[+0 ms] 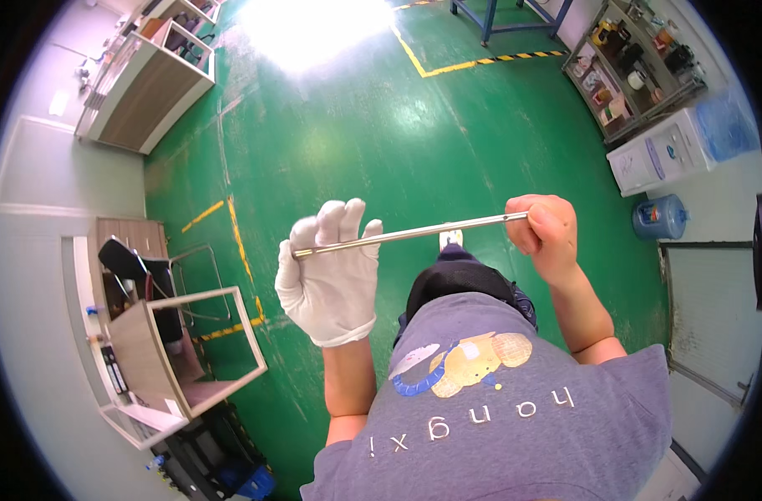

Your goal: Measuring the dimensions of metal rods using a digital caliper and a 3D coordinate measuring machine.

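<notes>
While a grey metal shelf (658, 108) crowded with small items and a translucent blue water jug (661, 219) stand at right, a slim silver metal rod (444, 229) spans mid-air, clenched by the bare right hand (552, 234), resting across the spread white-gloved left hand (335, 292).

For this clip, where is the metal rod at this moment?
In the head view, the metal rod spans the middle, its left end across the gloved left hand and its right end held in the bare right hand.
</notes>
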Tool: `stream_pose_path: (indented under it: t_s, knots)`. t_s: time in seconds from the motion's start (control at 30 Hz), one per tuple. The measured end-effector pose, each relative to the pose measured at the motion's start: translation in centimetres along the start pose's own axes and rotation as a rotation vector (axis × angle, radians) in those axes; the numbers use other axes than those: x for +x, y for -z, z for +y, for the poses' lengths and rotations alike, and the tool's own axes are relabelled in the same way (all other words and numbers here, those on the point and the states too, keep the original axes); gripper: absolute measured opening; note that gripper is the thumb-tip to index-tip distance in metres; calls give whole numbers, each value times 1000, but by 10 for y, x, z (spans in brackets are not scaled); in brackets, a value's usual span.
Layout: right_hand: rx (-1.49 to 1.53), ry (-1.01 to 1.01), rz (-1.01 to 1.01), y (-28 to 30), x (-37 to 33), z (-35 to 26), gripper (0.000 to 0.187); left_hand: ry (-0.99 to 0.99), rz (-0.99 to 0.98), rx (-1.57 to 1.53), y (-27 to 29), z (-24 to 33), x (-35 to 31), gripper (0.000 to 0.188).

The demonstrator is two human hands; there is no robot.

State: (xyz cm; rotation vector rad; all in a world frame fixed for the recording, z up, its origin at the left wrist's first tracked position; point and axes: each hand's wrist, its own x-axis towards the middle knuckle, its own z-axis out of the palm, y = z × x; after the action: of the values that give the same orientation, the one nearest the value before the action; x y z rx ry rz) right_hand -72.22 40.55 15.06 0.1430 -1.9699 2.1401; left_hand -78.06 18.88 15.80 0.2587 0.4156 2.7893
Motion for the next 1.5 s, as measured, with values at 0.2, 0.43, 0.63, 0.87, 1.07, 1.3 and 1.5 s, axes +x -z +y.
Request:
stream_pose_path:
  t_s: [0.2, 0.43, 0.63, 0.87, 1.07, 1.3, 1.5]
  knots:
    - [31, 26, -191, 10, 120, 18, 33, -193, -82, 9, 29, -3, 120, 38]
    - [40, -110, -251, -5, 233, 80, 27, 44, 84, 338, 46, -61, 252, 26]
    - [-93, -133, -75, 7, 339, 118, 30, 158, 60, 355, 86, -28, 382, 31]
    - [96, -199, 37, 23, 461, 172, 32, 152, 179, 247, 126, 7, 545, 36]
    - [185, -110, -21, 41, 612, 223, 29, 464, -21, 587, 161, -18, 671, 29]
    - [-238, -130, -237, 86, 801, 259, 23, 150, 278, 245, 199, 62, 855, 24]
    - [-307, -29, -254, 114, 957, 289, 20, -41, 433, 294, 252, 86, 968, 24]
